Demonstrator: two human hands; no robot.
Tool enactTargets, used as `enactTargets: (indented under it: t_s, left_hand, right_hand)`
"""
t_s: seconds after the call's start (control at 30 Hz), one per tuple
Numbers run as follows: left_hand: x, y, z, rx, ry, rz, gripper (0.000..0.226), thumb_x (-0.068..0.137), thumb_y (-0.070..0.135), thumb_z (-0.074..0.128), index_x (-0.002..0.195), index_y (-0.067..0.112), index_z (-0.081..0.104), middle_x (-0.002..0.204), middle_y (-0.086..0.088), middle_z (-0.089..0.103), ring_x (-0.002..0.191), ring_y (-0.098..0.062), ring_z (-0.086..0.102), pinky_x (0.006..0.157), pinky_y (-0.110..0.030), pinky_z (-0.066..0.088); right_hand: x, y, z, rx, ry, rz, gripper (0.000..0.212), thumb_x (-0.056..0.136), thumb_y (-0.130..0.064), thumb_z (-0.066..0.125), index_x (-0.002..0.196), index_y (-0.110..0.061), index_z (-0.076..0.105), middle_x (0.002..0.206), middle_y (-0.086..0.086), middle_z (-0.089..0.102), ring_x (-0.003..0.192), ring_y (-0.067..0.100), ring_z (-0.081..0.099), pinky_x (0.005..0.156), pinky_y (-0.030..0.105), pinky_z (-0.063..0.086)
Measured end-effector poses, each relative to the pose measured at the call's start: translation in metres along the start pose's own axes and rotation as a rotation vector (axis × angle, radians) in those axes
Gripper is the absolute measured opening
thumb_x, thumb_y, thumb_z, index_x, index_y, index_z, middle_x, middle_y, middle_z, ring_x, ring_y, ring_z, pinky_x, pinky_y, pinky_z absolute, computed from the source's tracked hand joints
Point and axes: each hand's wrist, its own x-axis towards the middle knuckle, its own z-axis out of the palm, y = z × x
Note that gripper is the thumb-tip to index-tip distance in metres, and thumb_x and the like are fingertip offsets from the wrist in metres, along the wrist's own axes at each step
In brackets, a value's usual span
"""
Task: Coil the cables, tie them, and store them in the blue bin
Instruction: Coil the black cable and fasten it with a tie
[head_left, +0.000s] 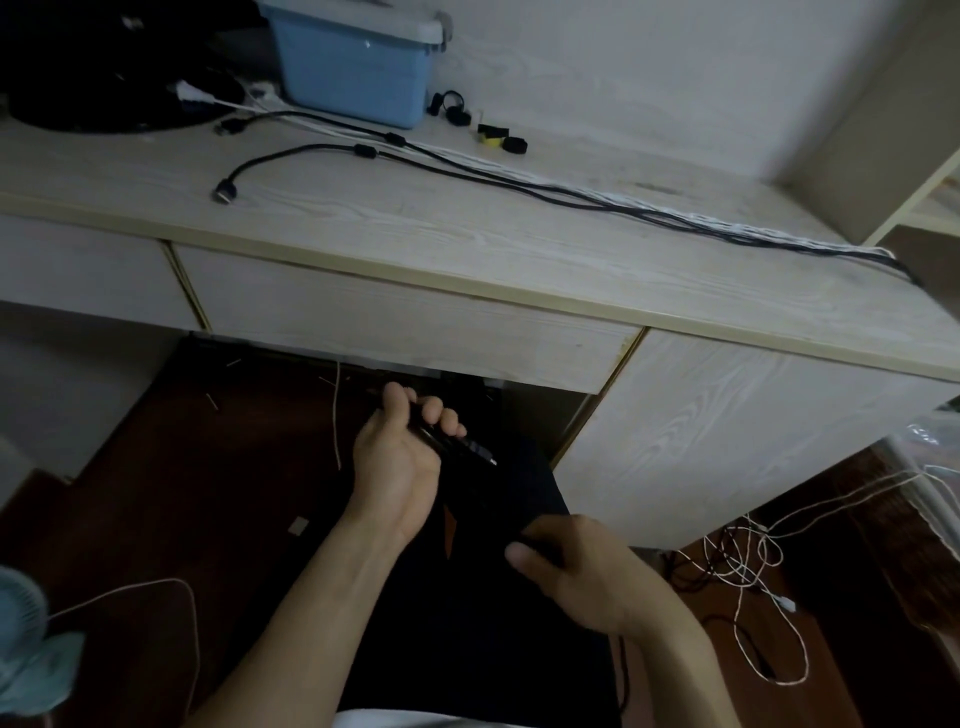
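Below the desk's front edge, my left hand (402, 447) grips the plug end of a black cable (460, 444), its metal tip sticking out to the right. My right hand (576, 566) pinches the same dark cable lower down, over my dark trousers; the cable there is hard to make out. On the desk (467, 228) two black cables (415, 161) and a white cable (519, 174) lie stretched towards the right edge. The blue bin (358, 73) stands at the back of the desk with its grey lid on. Black cable ties (506, 140) lie just right of the bin.
A tangle of white and black cables (748, 577) lies on the dark floor at the right. A teal fan (31, 654) with a white cord sits at the lower left. Dark gear (104, 67) fills the desk's back left corner. A closed drawer (395, 317) faces me.
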Motion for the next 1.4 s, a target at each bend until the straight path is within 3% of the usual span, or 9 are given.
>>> enactTargets:
  t_s: [0.17,0.3,0.43,0.53,0.67,0.83,1.03,1.2,1.4]
  left_hand:
    - [-0.008,-0.021,-0.007,0.917,-0.124,0.212,0.026,0.104,0.028,0.041,0.083,0.015,0.051,0.064,0.001,0.061,0.063,-0.012,0.060,0.075,-0.033,0.051]
    - [-0.019,-0.027,-0.001,1.132,-0.264,0.238,0.014,0.102,0.026,0.048,0.099,0.014,0.053,0.076,0.001,0.064,0.069,-0.006,0.062,0.070,-0.016,0.048]
    - [-0.023,-0.022,0.005,1.429,-0.419,0.030,0.027,0.102,0.040,0.042,0.098,0.016,0.053,0.086,0.002,0.064,0.078,-0.013,0.064,0.076,-0.037,0.053]
    - [-0.031,-0.013,0.009,1.251,-0.591,-0.326,0.049,0.103,0.052,0.028,0.078,0.016,0.050,0.062,-0.001,0.055,0.059,-0.020,0.052,0.060,-0.037,0.047]
    - [-0.041,-0.008,0.017,1.102,-0.742,-0.529,0.066,0.097,0.066,0.020,0.077,0.011,0.051,0.049,-0.005,0.039,0.042,-0.017,0.033,0.045,-0.027,0.031]
    - [-0.033,-0.001,0.012,0.857,-0.865,-0.654,0.055,0.098,0.059,0.038,0.065,0.015,0.045,0.041,0.001,0.025,0.033,-0.010,0.018,0.037,-0.025,0.016]
    - [-0.021,0.008,0.002,0.557,-0.648,-0.646,0.045,0.089,0.052,0.054,0.062,0.017,0.045,0.037,0.006,0.025,0.029,-0.006,0.019,0.033,-0.021,0.016]
    - [-0.008,0.020,-0.011,0.308,-0.510,-0.514,0.045,0.075,0.041,0.080,0.064,0.016,0.044,0.038,0.008,0.029,0.031,-0.006,0.024,0.035,-0.022,0.024]
    - [-0.018,0.011,-0.004,0.473,-0.514,-0.487,0.039,0.094,0.043,0.059,0.069,0.016,0.045,0.042,0.004,0.029,0.033,-0.008,0.025,0.037,-0.023,0.028]
  right_hand:
    - [-0.009,-0.023,0.001,0.048,-0.010,-0.101,0.022,0.102,-0.012,0.048,0.116,-0.023,0.061,0.092,-0.007,0.072,0.063,0.004,0.065,0.061,0.016,0.048]
    - [-0.009,-0.030,0.003,0.113,0.125,-0.115,0.018,0.104,-0.015,0.047,0.119,-0.023,0.043,0.101,-0.002,0.073,0.063,0.013,0.071,0.063,0.025,0.055]
    - [-0.007,-0.029,0.004,0.133,0.416,-0.237,0.017,0.098,-0.022,0.060,0.101,-0.026,0.044,0.086,-0.004,0.073,0.064,0.007,0.068,0.062,0.035,0.057]
    - [-0.010,-0.023,-0.004,0.206,0.597,-0.283,0.039,0.080,-0.042,0.079,0.097,-0.029,0.046,0.071,0.003,0.067,0.060,0.017,0.066,0.056,0.042,0.054]
    - [-0.012,-0.015,-0.009,0.342,0.616,-0.290,0.047,0.066,-0.063,0.082,0.084,-0.030,0.054,0.066,0.010,0.067,0.053,0.022,0.065,0.046,0.042,0.051]
    - [-0.017,-0.015,-0.016,0.426,0.486,-0.344,0.035,0.060,-0.028,0.093,0.078,-0.025,0.063,0.071,0.010,0.065,0.053,0.017,0.061,0.048,0.020,0.047]
    - [-0.018,0.000,-0.020,0.408,0.410,-0.273,0.017,0.079,-0.024,0.078,0.080,-0.013,0.065,0.070,0.007,0.067,0.057,0.014,0.063,0.053,0.025,0.048]
    - [-0.014,0.017,-0.021,0.520,0.591,-0.266,0.010,0.083,-0.010,0.073,0.091,-0.007,0.069,0.073,0.007,0.066,0.056,0.023,0.063,0.054,0.031,0.054]
    - [-0.009,0.014,-0.013,0.460,0.756,-0.262,0.011,0.096,-0.018,0.056,0.092,-0.014,0.065,0.068,0.009,0.059,0.046,0.020,0.047,0.042,0.035,0.038]
